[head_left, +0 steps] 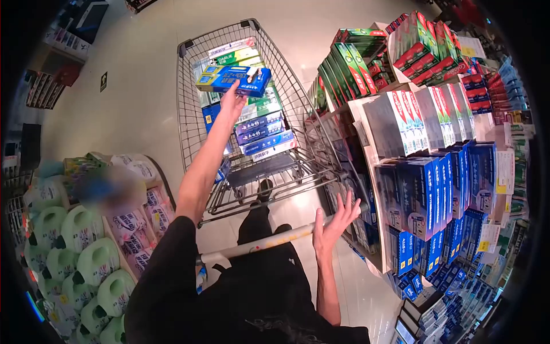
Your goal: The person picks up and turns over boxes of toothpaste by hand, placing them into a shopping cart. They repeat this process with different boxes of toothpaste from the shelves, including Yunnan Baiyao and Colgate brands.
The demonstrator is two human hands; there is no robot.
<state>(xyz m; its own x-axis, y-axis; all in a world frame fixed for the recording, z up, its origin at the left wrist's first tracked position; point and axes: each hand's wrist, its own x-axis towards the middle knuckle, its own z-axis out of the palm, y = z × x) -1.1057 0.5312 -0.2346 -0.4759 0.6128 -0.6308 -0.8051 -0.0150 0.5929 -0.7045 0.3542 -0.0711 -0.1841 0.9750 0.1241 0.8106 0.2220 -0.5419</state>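
Note:
My left hand (232, 103) reaches out over the shopping cart (184, 109) and is closed on the near edge of a blue toothpaste box (235, 79) with yellow print. Below that box, the cart basket holds several toothpaste boxes: a white, green and yellow Darlie box (232, 57) at the far end, purple-blue boxes (259, 127) in a stack nearer me. At the right end of the cart handle (269, 242), my right hand (336, 225) is open, its fingers spread and the base of the palm at the bar.
To the right stands a display shelf (372, 189) packed with red-and-white Colgate boxes (409, 120) and blue toothpaste boxes (421, 189), close beside the cart. Green detergent jugs (83, 229) and pink packs (129, 238) fill a display on the left. Pale tiled floor (137, 74) lies beyond.

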